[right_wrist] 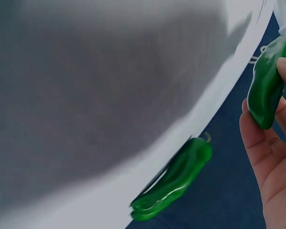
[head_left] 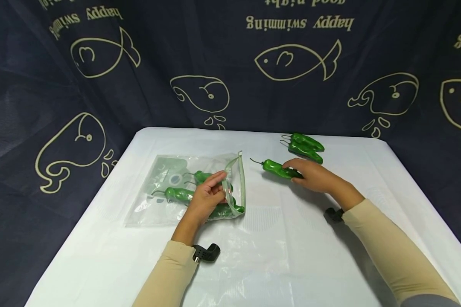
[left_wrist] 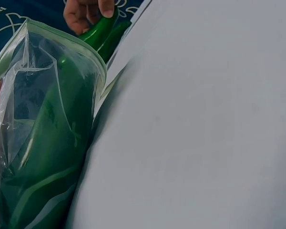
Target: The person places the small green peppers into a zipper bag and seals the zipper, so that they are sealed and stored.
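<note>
A clear zip bag (head_left: 142,213) with a pale green band along its mouth lies on the table, its mouth facing right and standing open. Inside are several green peppers (head_left: 178,194), also visible through the plastic in the left wrist view. My left hand (head_left: 204,200) holds the bag by the edge of its mouth. To the right of the bag, my right hand (head_left: 314,175) grips a long green pepper (head_left: 272,167) by its tip end, stem toward the bag. In the right wrist view thumb and fingers pinch this pepper (right_wrist: 264,90).
Two more green peppers (head_left: 306,152) lie side by side at the back of the white-covered table (head_left: 249,264), beyond my right hand. A dark blue cloth (head_left: 230,55) with fish and whale drawings hangs behind the table.
</note>
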`<state>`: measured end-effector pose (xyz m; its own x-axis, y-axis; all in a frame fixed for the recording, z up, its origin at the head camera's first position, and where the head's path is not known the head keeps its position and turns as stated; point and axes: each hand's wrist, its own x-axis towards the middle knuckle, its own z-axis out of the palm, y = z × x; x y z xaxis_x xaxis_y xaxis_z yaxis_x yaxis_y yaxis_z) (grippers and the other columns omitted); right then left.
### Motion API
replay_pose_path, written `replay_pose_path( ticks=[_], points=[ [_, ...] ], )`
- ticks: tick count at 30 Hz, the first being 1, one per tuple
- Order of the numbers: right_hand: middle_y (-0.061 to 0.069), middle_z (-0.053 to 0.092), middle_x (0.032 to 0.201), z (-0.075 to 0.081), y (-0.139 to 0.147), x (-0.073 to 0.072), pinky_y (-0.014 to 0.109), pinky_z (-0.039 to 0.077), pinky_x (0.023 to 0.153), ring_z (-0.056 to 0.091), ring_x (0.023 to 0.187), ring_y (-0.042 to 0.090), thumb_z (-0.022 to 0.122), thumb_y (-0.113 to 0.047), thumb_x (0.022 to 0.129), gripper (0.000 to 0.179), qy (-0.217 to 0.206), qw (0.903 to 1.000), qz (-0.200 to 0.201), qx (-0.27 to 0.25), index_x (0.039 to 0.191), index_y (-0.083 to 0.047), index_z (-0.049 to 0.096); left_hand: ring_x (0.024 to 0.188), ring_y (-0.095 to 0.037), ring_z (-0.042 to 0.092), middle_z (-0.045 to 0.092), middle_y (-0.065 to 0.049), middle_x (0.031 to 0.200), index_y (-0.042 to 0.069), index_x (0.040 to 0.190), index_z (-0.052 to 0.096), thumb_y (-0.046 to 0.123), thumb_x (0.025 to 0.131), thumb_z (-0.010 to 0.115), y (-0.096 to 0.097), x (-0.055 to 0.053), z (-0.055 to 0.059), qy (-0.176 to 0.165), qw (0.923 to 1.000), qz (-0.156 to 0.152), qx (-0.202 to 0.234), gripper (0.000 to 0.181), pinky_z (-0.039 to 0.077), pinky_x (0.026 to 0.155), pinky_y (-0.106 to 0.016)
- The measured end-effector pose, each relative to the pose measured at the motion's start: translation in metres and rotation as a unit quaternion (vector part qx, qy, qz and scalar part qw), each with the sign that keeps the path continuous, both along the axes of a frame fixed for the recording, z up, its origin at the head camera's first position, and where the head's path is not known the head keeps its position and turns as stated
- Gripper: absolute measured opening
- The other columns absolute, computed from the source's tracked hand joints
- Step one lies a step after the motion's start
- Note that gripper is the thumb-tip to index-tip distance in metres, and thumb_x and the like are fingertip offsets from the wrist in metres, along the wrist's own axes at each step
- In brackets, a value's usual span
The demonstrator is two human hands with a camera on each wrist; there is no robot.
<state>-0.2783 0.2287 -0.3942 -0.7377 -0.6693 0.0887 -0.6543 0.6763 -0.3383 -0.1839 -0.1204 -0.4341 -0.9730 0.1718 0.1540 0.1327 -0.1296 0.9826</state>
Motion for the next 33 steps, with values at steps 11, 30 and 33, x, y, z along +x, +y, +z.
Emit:
replay_pose_path(
  ticks=[11, 30, 33],
  points=[
    [0.003, 0.06, 0.129, 0.007, -0.014, 0.017, 0.043, 0.05, 0.096, 0.056, 0.119, 0.022, 0.074, -0.008, 0.089, 0.044, 0.035, 0.9983, 0.046, 0.004, 0.13, -0.012, 0.06, 0.09, -0.009, 0.049, 0.038, -0.007, 0.152, -0.005, 0.145, 0.045, -0.017, 0.088, 0.051, 0.001, 0.0, 0.001, -0.001, 1.0, -0.003, 0.006, 0.059, 0.057, 0.07, -0.023],
    [-0.002, 0.062, 0.127, 0.0, -0.048, 0.039, 0.042, 0.053, 0.092, 0.059, 0.116, 0.02, 0.074, -0.006, 0.087, 0.044, 0.045, 0.9931, 0.108, 0.01, 0.128, -0.015, 0.061, 0.091, -0.01, 0.05, 0.039, -0.004, 0.152, -0.001, 0.145, 0.048, -0.014, 0.09, 0.052, 0.0, -0.001, -0.001, -0.006, 1.0, -0.002, 0.002, 0.057, 0.057, 0.07, -0.025],
    [-0.002, 0.062, 0.126, -0.001, -0.054, 0.042, 0.041, 0.053, 0.092, 0.059, 0.115, 0.02, 0.076, -0.006, 0.086, 0.044, 0.041, 0.9926, 0.114, 0.011, 0.127, -0.016, 0.062, 0.092, -0.011, 0.052, 0.038, -0.004, 0.152, -0.001, 0.145, 0.048, -0.015, 0.089, 0.052, 0.0, -0.001, -0.001, -0.005, 1.0, 0.0, 0.005, 0.057, 0.057, 0.07, -0.024]
  ],
)
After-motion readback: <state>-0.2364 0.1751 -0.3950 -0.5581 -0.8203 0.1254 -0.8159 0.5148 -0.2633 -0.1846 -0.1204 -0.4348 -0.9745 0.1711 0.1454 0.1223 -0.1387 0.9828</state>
